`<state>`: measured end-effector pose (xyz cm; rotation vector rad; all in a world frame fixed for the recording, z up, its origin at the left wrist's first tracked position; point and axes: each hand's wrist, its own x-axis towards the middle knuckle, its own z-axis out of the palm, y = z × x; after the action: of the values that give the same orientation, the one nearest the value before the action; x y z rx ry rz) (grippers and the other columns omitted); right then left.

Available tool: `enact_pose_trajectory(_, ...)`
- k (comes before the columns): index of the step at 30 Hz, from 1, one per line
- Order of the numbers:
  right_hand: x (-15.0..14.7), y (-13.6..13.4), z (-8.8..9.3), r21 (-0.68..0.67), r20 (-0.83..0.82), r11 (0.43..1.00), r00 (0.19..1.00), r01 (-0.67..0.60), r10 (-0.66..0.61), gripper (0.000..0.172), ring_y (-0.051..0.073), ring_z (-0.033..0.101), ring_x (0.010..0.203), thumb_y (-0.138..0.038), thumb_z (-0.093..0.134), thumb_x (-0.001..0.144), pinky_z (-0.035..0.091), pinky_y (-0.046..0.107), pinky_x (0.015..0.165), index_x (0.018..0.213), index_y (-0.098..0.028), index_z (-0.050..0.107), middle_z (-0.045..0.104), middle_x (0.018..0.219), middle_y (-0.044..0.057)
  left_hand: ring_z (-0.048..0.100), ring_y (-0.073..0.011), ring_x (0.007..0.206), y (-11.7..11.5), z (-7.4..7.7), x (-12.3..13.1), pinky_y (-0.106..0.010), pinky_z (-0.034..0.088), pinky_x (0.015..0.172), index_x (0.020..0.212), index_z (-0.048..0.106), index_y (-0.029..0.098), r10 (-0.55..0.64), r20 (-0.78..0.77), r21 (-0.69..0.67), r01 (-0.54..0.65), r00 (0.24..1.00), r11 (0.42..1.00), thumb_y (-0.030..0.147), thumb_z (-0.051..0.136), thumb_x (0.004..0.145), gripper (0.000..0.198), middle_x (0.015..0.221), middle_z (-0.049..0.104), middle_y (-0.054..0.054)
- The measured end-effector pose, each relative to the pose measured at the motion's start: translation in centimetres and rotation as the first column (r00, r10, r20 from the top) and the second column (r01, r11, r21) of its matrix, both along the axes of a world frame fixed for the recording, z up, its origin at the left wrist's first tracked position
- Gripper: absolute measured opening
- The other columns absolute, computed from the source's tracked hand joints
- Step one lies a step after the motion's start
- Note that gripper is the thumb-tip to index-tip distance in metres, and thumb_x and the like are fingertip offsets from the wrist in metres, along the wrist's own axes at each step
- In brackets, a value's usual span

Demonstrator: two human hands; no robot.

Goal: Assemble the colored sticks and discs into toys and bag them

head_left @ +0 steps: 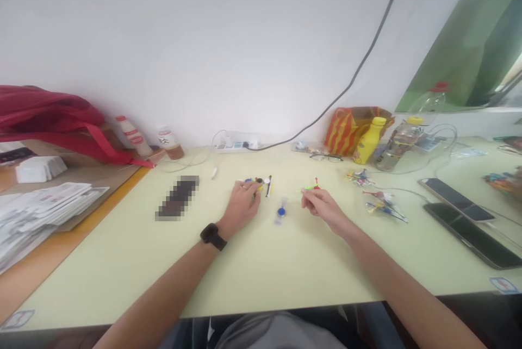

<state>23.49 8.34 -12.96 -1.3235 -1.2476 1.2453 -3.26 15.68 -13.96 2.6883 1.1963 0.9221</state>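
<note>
My left hand (241,205), with a black watch (213,236) at its wrist, rests with its fingers over a cluster of small coloured plastic pieces; some fingertips are hidden. A black round piece (259,180) and a white-topped dark stick (268,186) show beyond the fingers. My right hand (320,205) pinches a thin bright green plastic piece (310,188) just above the table. Right behind its fingers is a red piece (317,186) with an arrow-like tip; whether it is held I cannot tell. Between my hands, a blurred blue disc piece (281,211) has pale ends.
Small bagged pieces (385,206) lie right of my right hand, near two phones (473,235). A pixelated dark object (177,198) is at left. Bottles (369,142), glasses (326,156) and a power strip (236,143) line the wall. Papers (61,213) cover the left side.
</note>
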Motion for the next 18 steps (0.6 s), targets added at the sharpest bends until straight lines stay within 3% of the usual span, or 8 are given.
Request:
enact_pose_trajectory(8, 0.03, -0.17, 0.20, 0.012, -0.061, 1.000, 0.998, -0.004, 0.005, 0.058, 0.010, 0.030, 0.053, -0.070, 0.064, 0.086, 0.021, 0.027, 0.051, 0.063, -0.017, 0.061, 0.037, 0.058, -0.004, 0.060, -0.0256, 0.096, 0.49, -0.62, 0.02, -0.047, 0.042, 0.098, 0.117, 0.068, 0.022, 0.028, -0.026, 0.000, -0.028, 0.999, 1.000, 0.019, 0.051, 0.099, 0.025, 0.117, 0.074, -0.007)
enact_pose_trajectory(18, 0.06, 0.12, -0.14, -0.016, -0.005, 1.000, 1.000, -0.014, 0.014, 0.059, 0.010, 0.031, 0.053, -0.073, 0.062, 0.086, 0.023, 0.026, 0.050, 0.064, -0.017, 0.061, 0.039, 0.059, -0.004, 0.055, -0.0282, 0.102, 0.75, -0.89, -0.13, -0.044, 0.046, 0.093, 0.103, 0.073, 0.023, -0.018, 0.025, -0.061, 0.020, 1.000, 0.998, 0.017, 0.056, 0.098, 0.019, 0.104, 0.076, -0.005)
